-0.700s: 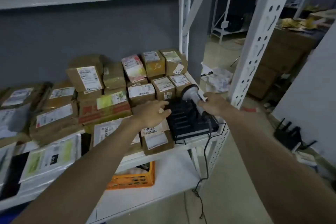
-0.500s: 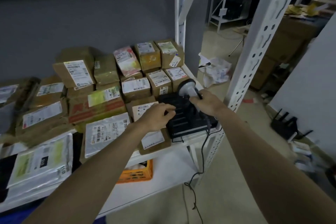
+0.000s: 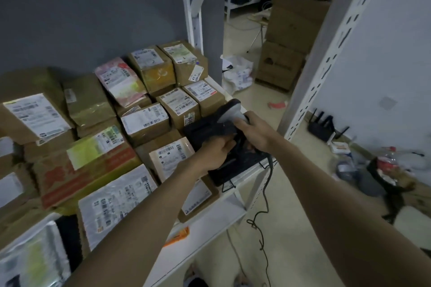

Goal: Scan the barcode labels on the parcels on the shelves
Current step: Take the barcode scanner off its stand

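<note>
My right hand (image 3: pixel 257 132) grips the scanner (image 3: pixel 229 112) over the labelled parcels (image 3: pixel 144 121) crowding the shelf (image 3: pixel 210 219), while my left hand (image 3: pixel 215 152) holds the black tray (image 3: pixel 233 168) at its edge.

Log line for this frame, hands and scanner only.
phase: picking up scanner | right hand: grips barcode scanner handle | left hand: holds black tray | parcels: on shelf

White shelf (image 3: pixel 211 222) (crowded): labelled parcels (image 3: pixel 144 121), black tray (image 3: pixel 235 168)

Brown parcels (image 3: pixel 191 70) w/ white labels (image 3: pixel 179 101), black-grey scanner (image 3: pixel 231 112), white shelf (image 3: pixel 210 219).
</note>
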